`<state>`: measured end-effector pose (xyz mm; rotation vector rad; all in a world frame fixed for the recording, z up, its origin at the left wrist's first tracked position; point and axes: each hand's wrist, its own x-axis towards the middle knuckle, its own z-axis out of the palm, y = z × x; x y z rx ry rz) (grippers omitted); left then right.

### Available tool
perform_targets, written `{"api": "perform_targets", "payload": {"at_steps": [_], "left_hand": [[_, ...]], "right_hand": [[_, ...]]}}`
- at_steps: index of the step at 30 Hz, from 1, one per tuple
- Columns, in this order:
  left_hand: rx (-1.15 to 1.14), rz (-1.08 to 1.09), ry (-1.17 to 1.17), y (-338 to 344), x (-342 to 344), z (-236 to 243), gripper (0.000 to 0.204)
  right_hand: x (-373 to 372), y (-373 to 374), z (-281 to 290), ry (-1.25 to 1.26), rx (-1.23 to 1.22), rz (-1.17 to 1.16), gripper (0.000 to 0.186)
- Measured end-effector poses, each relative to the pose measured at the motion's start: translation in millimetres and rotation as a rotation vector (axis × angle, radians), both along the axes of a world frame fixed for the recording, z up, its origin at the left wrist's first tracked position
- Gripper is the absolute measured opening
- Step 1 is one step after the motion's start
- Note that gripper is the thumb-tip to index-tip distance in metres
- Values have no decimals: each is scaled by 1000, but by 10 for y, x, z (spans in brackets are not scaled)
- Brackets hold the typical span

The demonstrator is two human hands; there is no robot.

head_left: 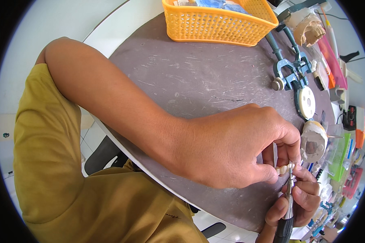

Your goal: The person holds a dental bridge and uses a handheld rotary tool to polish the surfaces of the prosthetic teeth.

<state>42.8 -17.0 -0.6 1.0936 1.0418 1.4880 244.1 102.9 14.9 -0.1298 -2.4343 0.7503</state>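
Observation:
My left hand reaches in from the left and is closed, pinching a small curved row of tooth-coloured dental crowns between thumb and fingers. At the lower right, my right hand grips a rotary handpiece with a silver front and black body, held nearly upright. The handpiece's small grey tip is at the row of crowns, seeming to touch it. Some right fingertips rest close beside the left ones. Just beyond the hands lies a pale plaster dental cast.
A yellow perforated basket with packets in it stands at the back of the scratched brown tabletop. A teal dental articulator with a white round plate lies at the right. Behind it sits another cast, amid assorted tools.

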Motion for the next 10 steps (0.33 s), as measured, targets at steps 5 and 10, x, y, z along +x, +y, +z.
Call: {"api": "perform_targets", "payload": {"at_steps": [5,10], "left_hand": [[1,1,4,2,1,-5,19],[0,-1,1,3,2,-6,19]], "right_hand": [[-18,7,-2,8,25,20,27],[-2,30,-8,9,19,39,27]]}}
